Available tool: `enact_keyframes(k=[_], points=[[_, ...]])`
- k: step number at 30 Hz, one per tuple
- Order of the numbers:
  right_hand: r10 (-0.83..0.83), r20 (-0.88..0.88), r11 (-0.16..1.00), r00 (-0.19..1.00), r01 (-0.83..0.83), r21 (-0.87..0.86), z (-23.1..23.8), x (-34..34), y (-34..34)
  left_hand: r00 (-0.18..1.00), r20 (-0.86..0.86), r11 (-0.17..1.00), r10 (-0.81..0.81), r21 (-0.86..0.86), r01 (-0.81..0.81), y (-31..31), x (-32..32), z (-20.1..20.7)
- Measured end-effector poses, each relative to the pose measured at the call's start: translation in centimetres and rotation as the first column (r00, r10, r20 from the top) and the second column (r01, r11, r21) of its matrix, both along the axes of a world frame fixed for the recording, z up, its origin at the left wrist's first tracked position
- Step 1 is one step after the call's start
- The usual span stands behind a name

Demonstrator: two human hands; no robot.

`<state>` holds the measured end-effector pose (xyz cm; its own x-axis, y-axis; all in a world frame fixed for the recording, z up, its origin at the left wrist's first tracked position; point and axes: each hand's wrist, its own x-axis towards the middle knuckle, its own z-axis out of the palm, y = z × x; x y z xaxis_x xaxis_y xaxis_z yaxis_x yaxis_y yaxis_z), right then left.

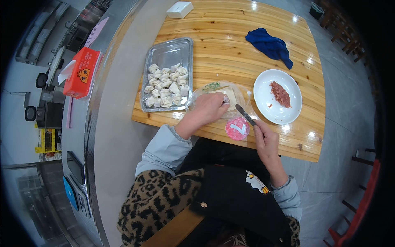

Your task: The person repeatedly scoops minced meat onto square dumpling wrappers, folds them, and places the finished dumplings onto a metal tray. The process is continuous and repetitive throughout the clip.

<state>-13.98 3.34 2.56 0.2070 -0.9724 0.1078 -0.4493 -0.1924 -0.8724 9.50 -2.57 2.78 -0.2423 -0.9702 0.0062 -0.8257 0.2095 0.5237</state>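
My left hand point(209, 108) is closed, its fingers curled around a small whitish wonton point(226, 100) that is mostly hidden by them. Below that hand lies a stack of pale square wrappers point(233, 99) on a clear plastic bag point(196, 95). My right hand point(267, 142) grips a narrow dark spreading knife point(244, 113), its tip pointing at the wrappers. Right of the wrappers, a white plate point(263, 108) bears a heap of minced meat point(280, 94). On the left, a metal tray point(166, 47) contains many folded wontons point(166, 85) in its nearer part.
A crumpled blue cloth point(270, 47) lies on the wooden table point(222, 37) beyond the plate. A white box point(180, 10) stands at the far left edge. Near the front edge is a round pink label point(237, 128). A red tissue box point(83, 73) sits on the left counter.
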Motion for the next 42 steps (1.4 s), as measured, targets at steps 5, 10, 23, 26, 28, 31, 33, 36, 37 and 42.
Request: enact_keyframes(k=[5, 10, 23, 26, 28, 31, 33, 36, 37, 42], points=[[-0.016, 0.047, 0.998, 0.999, 0.019, -0.058, -0.5, 1.1, -0.4, 0.999, 0.035, 1.0, 0.008, 0.014, -0.008, -0.2, -0.1, 0.2], [-0.033, -0.095, 0.998, 0.995, 0.028, -0.047, -0.6, 0.9, -0.5, 0.999, 0.035, 0.998, 0.034, 0.052, -0.036, -0.4, -0.1, 0.2], [-0.013, 0.087, 0.994, 0.996, 0.004, 0.107, -1.2, 1.6, -0.9, 0.988, -0.08, 0.977, 0.131, 0.177, -0.115, -0.3, 0.9, 0.5], [-0.033, 0.043, 0.987, 0.999, 0.025, 0.158, -1.4, 1.5, -1.1, 0.98, -0.126, 0.975, 0.151, 0.182, -0.126, -0.3, 1.2, 0.6], [-0.028, 0.148, 0.993, 0.989, 0.011, 0.115, -1.2, 1.4, -0.9, 0.968, -0.179, 0.974, 0.178, 0.172, -0.148, -0.3, 1.4, 0.7], [-0.035, 0.252, 0.987, 0.967, -0.006, 0.161, -0.9, 1.3, -0.8, 0.962, -0.196, 0.971, 0.19, 0.182, -0.155, -0.3, 1.6, 0.7], [-0.038, 0.282, 0.985, 0.959, -0.012, 0.172, -0.9, 1.6, -0.8, 0.961, -0.204, 0.966, 0.187, 0.216, -0.142, -0.3, 1.6, 0.5], [-0.027, 0.251, 0.988, 0.968, -0.013, 0.156, -1.3, 2.1, -1.2, 0.925, -0.298, 0.958, 0.236, 0.233, -0.169, -0.4, 1.9, 0.2], [-0.019, 0.221, 0.987, 0.975, -0.017, 0.16, -1.4, 2.1, -1.3, 0.904, -0.34, 0.952, 0.259, 0.25, -0.178, -0.4, 2.1, 0.2], [0.004, 0.165, 0.985, 0.986, -0.032, 0.168, -1.0, 1.8, -1.6, 0.318, -0.88, 0.934, 0.354, 0.316, -0.167, -1.2, 5.4, 2.0]])
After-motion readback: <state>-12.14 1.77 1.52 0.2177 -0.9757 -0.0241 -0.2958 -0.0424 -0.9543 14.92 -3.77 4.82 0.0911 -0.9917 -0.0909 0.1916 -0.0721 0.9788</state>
